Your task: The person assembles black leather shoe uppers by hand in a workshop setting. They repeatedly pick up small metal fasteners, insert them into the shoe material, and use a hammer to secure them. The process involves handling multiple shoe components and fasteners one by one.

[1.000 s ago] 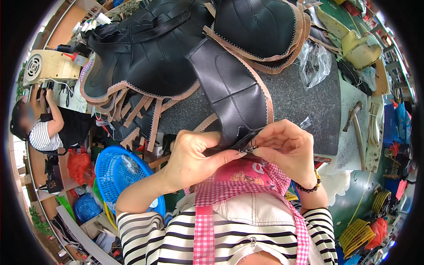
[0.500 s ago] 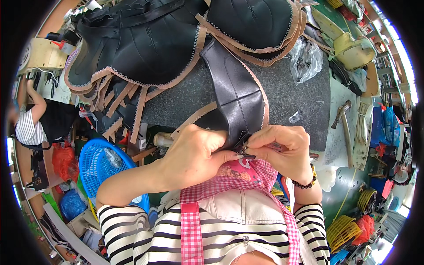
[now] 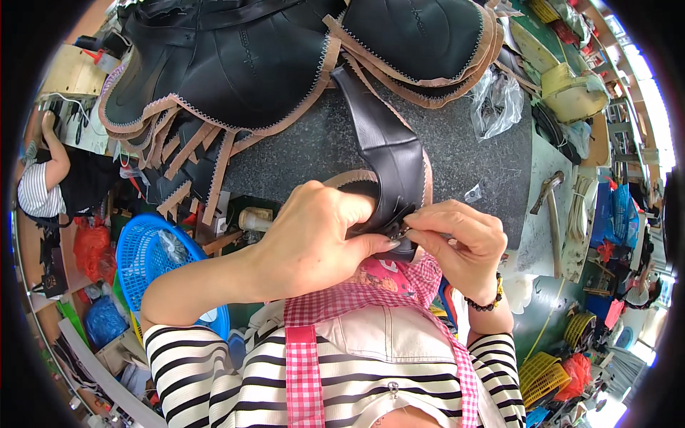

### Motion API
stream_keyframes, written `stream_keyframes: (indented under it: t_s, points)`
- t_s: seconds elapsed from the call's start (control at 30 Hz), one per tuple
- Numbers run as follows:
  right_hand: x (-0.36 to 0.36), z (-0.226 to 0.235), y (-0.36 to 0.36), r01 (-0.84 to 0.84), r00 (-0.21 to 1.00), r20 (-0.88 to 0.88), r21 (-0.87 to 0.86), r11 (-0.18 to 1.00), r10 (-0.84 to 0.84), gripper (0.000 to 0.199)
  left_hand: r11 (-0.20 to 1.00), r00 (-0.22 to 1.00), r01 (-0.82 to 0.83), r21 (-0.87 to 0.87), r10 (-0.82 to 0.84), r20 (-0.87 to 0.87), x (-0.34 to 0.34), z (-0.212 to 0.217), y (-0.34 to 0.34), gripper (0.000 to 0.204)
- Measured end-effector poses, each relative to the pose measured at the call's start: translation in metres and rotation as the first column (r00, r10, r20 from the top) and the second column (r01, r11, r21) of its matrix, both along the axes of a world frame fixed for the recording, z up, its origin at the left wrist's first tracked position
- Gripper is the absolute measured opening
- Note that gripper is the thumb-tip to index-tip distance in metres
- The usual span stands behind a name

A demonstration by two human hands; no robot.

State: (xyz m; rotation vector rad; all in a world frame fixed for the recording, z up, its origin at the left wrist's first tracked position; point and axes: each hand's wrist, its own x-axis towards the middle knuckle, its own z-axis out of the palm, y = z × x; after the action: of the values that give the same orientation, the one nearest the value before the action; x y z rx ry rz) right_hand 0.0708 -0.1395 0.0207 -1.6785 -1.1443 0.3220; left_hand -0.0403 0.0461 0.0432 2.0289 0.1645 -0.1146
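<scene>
In front of my chest is a black leather boot upper [image 3: 392, 160] with a light brown raw edge, bent so that part of it stands up from the table. My left hand [image 3: 314, 242] is closed on its lower end, thumb pressing from the front and fingers behind. At the same spot my right hand [image 3: 460, 239] pinches thumb and forefinger together beside a narrow dark strap with a small metallic glint. What exactly sits between those fingertips is too small and covered to tell.
Stacked black boot uppers [image 3: 235, 78] with zigzag-stitched brown edges cover the far side of the dark tabletop [image 3: 285, 157]. A clear plastic bag [image 3: 494, 107] and a hammer [image 3: 553, 214] lie to the right. A blue basket [image 3: 146, 260] stands at left, near another person's arm [image 3: 56, 153].
The boot upper has tilted and bent more, with its lower end curling round. My right hand has shifted slightly right, and its fingertips remain at the strap. My left hand keeps its hold.
</scene>
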Motion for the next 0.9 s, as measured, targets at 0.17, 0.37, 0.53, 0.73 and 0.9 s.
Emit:
stream_keyframes:
  t_s: [0.17, 0.37, 0.53, 0.73, 0.9]
  points:
    - [0.000, -0.001, -0.002, 0.082, 0.990, 0.110, 0.011, 0.997, -0.083, 0.018, 0.998, 0.996, -0.045, -0.039, 0.047, 0.069, 0.004, -0.008, -0.001, 0.017]
    - [-0.001, -0.004, -0.003, 0.063, 0.990, 0.126, 0.026, 0.998, -0.066, 0.019, 1.000, 1.000, 0.004, -0.023, -0.004, 0.020, 0.010, -0.004, -0.001, 0.016]
    - [0.004, -0.004, -0.002, 0.021, 0.998, 0.059, -0.012, 1.000, -0.021, 0.018, 0.997, 0.996, 0.065, 0.032, -0.067, 0.062, 0.013, -0.007, -0.001, 0.016]
    - [0.003, 0.000, -0.004, 0.132, 0.985, -0.092, -0.143, 0.981, -0.146, 0.013, 0.991, 0.987, 0.094, 0.091, -0.105, 0.125, 0.016, -0.011, -0.002, 0.012]
    - [-0.006, -0.003, -0.008, 0.180, 0.972, -0.120, -0.158, 0.971, -0.200, 0.012, 0.996, 0.990, 0.057, 0.071, -0.065, 0.128, 0.014, -0.016, -0.004, 0.011]
